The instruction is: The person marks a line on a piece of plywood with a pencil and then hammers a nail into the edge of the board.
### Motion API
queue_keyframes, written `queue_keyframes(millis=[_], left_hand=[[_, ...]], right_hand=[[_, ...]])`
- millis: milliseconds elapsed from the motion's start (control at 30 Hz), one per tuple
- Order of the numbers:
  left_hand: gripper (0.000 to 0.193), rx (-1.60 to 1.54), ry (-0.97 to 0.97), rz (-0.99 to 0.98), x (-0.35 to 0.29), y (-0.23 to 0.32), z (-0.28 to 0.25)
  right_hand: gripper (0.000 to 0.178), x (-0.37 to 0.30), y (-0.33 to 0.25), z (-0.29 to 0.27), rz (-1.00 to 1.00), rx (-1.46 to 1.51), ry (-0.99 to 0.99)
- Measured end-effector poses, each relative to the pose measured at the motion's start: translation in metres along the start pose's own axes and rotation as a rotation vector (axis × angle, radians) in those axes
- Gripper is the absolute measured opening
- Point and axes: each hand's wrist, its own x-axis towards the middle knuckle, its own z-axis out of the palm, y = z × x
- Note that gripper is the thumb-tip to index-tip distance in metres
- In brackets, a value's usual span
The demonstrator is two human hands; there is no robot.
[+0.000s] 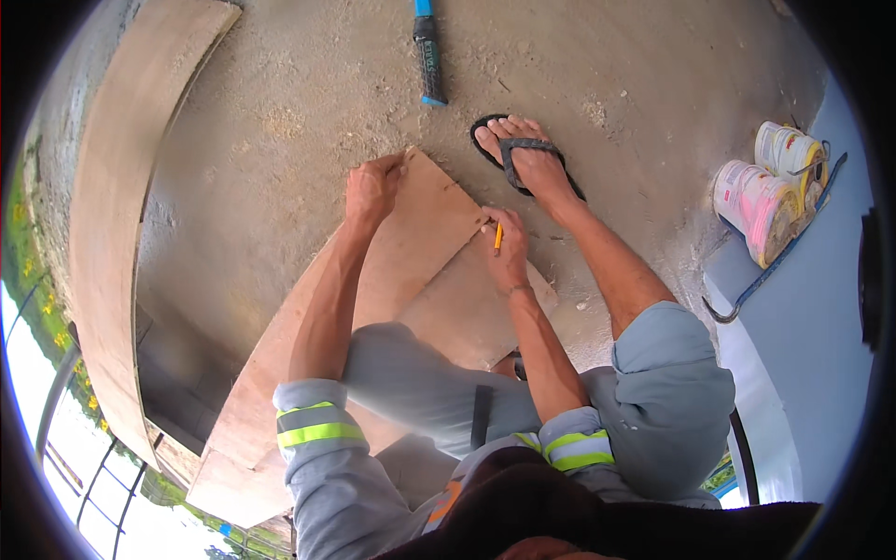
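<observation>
A long plywood sheet (401, 243) lies at a slant between my arms, its far end cut to a corner. At that far corner my left hand (371, 194) has its fingers closed on the sheet's edge. My right hand (509, 257) is closed round a yellow pencil (498, 239), with its fingers against the right corner of the same sheet. A second piece of plywood (467, 303) lies beneath or against the first, under my right forearm. Whether the pencil's tip touches the wood is hidden by my fingers.
A blue tool with a black grip (428, 61) lies ahead on the dusty concrete floor (308, 84). My sandalled foot (534, 163) stands right of the sheet. Another long plywood board (112, 215) is at left. Paint-stained buckets (742, 201) and a dark hooked bar (784, 252) are at right.
</observation>
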Motion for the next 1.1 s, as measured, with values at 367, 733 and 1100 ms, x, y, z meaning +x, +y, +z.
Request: queue_keyframes(millis=[367, 733, 1100], left_hand=[[0.027, 0.054, -0.043, -0.009, 0.001, 0.011, 0.001], [0.043, 0.332, 0.611, -0.251, -0.265, -0.214, -0.115], [0.024, 0.465, 0.872, -0.374, -0.47, -0.353, -0.187]], right_hand=[[0.028, 0.012, 0.007, 0.004, -0.051, -0.137, -0.062], [0.046, 0.092, -0.007, -0.014, -0.257, -0.462, -0.23], [0.064, 0.114, -0.041, -0.016, -0.458, -0.742, -0.309]])
